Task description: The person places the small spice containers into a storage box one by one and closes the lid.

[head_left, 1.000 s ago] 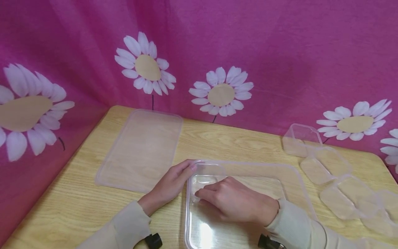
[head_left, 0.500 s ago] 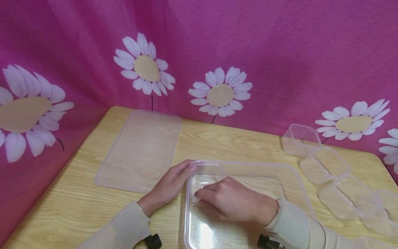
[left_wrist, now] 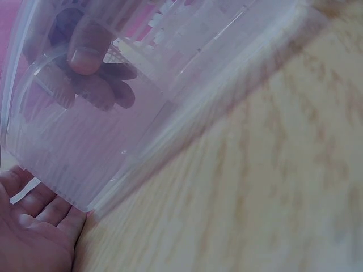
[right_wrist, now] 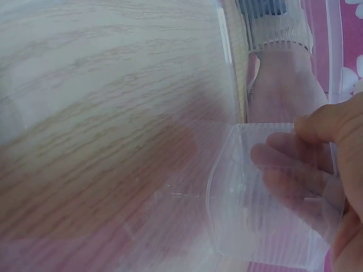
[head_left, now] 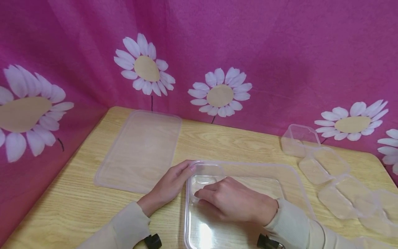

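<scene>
A large clear plastic box [head_left: 298, 186] stands on the table, its near part cut off by the head view's lower edge. At its far left corner, my left hand [head_left: 169, 185] grips the rim and outer wall; in the left wrist view, that hand's palm [left_wrist: 31, 229] lies against the corner. Inside the same corner sits a small clear plastic container [right_wrist: 266, 198]. My right hand [head_left: 234, 200] reaches over the box and pinches the small container's wall between thumb and fingers. Those fingers [left_wrist: 88, 59] show through the clear plastic in the left wrist view.
A clear flat lid [head_left: 141, 152] lies on the wooden table [head_left: 236, 135] at the left. Several more small clear containers [head_left: 324, 166] stand in a slanting row at the right. Behind the table hangs a pink flowered cloth [head_left: 273, 45].
</scene>
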Demonstrator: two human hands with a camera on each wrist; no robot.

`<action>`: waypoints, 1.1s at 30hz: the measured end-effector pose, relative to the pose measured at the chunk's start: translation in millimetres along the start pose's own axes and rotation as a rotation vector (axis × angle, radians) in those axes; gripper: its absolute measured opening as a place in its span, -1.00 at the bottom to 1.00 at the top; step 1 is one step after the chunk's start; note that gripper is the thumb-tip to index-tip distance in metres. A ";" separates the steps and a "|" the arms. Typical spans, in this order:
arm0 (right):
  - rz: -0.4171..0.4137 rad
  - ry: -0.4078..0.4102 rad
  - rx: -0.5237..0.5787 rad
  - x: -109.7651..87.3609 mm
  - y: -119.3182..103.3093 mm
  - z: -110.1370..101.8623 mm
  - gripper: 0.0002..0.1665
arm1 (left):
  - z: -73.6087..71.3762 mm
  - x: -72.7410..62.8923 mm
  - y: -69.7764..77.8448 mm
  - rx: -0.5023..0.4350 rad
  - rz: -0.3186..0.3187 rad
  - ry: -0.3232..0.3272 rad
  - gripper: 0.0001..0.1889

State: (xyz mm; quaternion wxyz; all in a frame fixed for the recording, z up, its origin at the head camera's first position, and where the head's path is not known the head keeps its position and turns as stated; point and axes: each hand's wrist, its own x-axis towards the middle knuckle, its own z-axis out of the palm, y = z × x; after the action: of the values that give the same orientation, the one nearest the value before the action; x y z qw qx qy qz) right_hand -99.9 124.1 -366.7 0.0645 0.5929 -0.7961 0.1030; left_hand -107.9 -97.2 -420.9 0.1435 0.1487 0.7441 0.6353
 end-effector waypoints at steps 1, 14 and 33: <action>-0.002 0.011 0.011 0.5 0.3 0.0 -0.88 | 0.0 0.2 0.1 0.001 0.000 0.004 -0.60; -0.032 0.170 0.087 1.8 1.7 -2.8 -0.87 | -1.4 2.1 2.0 0.035 0.039 0.015 -0.62; -0.037 0.321 0.067 3.8 1.7 -21.0 -0.70 | 1.1 1.3 -2.7 0.009 0.015 0.017 -0.62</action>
State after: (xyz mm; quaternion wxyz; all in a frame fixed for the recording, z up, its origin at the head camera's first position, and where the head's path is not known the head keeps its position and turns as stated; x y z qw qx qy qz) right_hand -103.0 126.0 -345.6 0.1729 0.5852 -0.7606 0.2217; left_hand -108.7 -96.1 -423.8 0.1319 0.1496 0.7471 0.6340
